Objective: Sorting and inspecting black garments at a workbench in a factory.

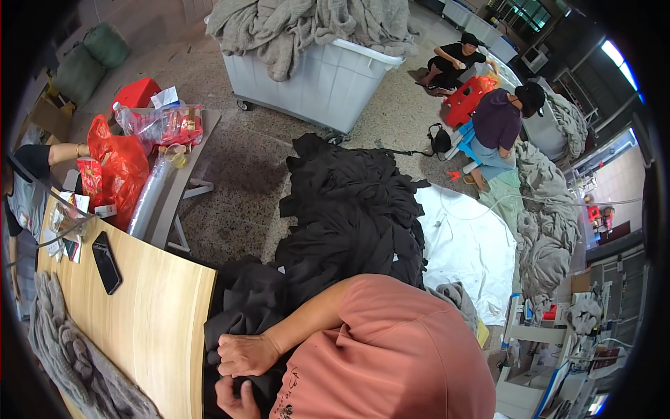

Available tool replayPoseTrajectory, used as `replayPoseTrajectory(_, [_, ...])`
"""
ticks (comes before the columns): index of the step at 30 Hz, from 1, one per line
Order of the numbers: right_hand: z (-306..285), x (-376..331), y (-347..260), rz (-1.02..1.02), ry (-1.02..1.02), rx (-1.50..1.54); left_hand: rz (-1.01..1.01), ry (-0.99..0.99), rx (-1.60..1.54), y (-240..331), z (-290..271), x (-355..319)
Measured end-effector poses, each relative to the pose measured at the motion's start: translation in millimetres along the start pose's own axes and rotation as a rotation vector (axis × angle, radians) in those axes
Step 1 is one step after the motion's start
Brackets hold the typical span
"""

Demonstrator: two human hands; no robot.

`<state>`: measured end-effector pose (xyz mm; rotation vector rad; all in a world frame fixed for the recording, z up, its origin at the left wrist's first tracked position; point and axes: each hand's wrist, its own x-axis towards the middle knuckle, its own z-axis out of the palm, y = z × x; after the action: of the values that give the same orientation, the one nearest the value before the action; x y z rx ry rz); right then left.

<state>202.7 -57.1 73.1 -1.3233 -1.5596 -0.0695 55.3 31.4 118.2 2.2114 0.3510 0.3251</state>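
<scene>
My right hand (244, 355) is closed in a fist on black cloth (244, 300), at the right edge of the wooden table. Just below it, my left hand (239, 401) is partly cut off by the lower frame edge. Its fingers curl at the same cloth, with the thumb raised a little apart. The bunched fabric connects visually with a large black heap (349, 202) ahead of me; where one piece ends and another starts I cannot tell. My pink-sleeved right arm and torso hide part of it.
On the wooden table (160, 300) lie a phone (106, 262) and grey knitted cloth (84, 356). A wheeled bin (307, 84) overflows with grey cloth. Left stands a side table with a red bag (118, 167); a person's arm reaches there. Two people sit beyond a white sheet (464, 241).
</scene>
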Motion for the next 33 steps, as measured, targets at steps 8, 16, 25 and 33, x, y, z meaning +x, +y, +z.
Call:
replayPoseTrajectory(8, [-1,0,-1,-0.169,-0.076,0.012,-0.411,-0.067,-0.358,39,-18,3])
replayPoseTrajectory(16, [-13,-4,-12,-0.280,0.002,0.067,-0.023,-0.069,-0.090,32,-7,34])
replayPoseTrajectory(25, [-28,-1,-16,-0.276,0.044,0.102,-0.133,-0.128,-0.372,4,10,43])
replayPoseTrajectory(33, [-22,2,-20,-0.319,0.167,0.073,-0.302,-0.198,-0.595,1,11,27])
